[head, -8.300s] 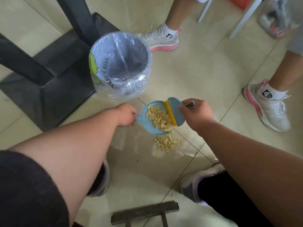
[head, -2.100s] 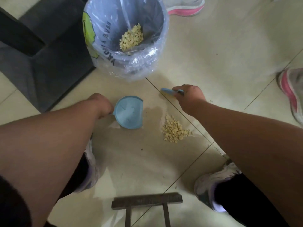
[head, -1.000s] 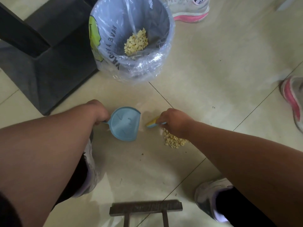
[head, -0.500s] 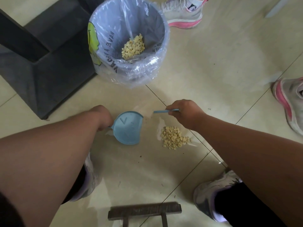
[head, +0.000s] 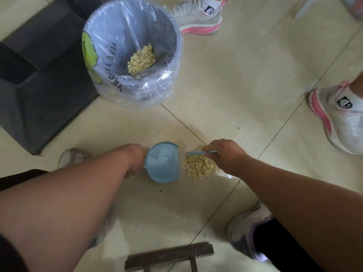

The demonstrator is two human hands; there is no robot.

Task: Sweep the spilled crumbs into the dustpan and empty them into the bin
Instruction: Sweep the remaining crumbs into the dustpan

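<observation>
A small pile of pale yellow crumbs (head: 198, 166) lies on the tiled floor. Just left of it rests an empty light blue dustpan (head: 163, 162), its mouth facing the pile; my left hand (head: 134, 159) grips its handle. My right hand (head: 225, 154) holds a small blue brush (head: 196, 153) at the pile's far edge, the bristles hidden. A bin (head: 131, 52) lined with clear plastic stands beyond, with more crumbs (head: 141, 59) at its bottom.
A dark table base (head: 39, 85) sits left of the bin. Other people's shoes (head: 198, 14) (head: 339, 118) stand at the top and right. My own shoes (head: 247, 230) (head: 74, 156) flank the work spot. A dark metal bar (head: 169, 256) lies near the bottom edge.
The dustpan has shifted right, close to the pile. My right hand with the brush has come down to the pile's far edge. Earlier, a first load went into the bin.
</observation>
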